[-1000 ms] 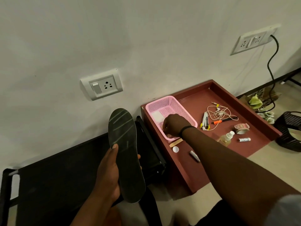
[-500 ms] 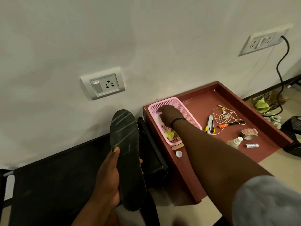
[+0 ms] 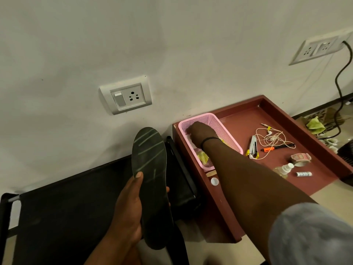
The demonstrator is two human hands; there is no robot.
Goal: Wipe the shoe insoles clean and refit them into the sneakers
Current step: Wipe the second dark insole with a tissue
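My left hand [image 3: 129,211] grips a dark insole [image 3: 150,169] with pale streaks, holding it upright, thumb on its face. My right hand [image 3: 200,131] reaches into the far end of a pink mesh basket [image 3: 228,136], over a white wipe or cloth [image 3: 190,139]. Its fingers point down into the basket and are hidden, so I cannot see whether they hold the cloth. A yellow item [image 3: 202,156] lies in the basket's near end. No sneakers are in view.
The basket sits in a maroon tray-top table [image 3: 267,115] with earphones [image 3: 271,138], an orange pen [image 3: 277,147], a small bottle [image 3: 282,169], a tape roll [image 3: 299,159] and a white cap [image 3: 214,181]. A black rack [image 3: 66,203] stands left, against the wall.
My right hand has moved from the basket's near rim to its far end and stays there. The insole in my left hand is held about the same.
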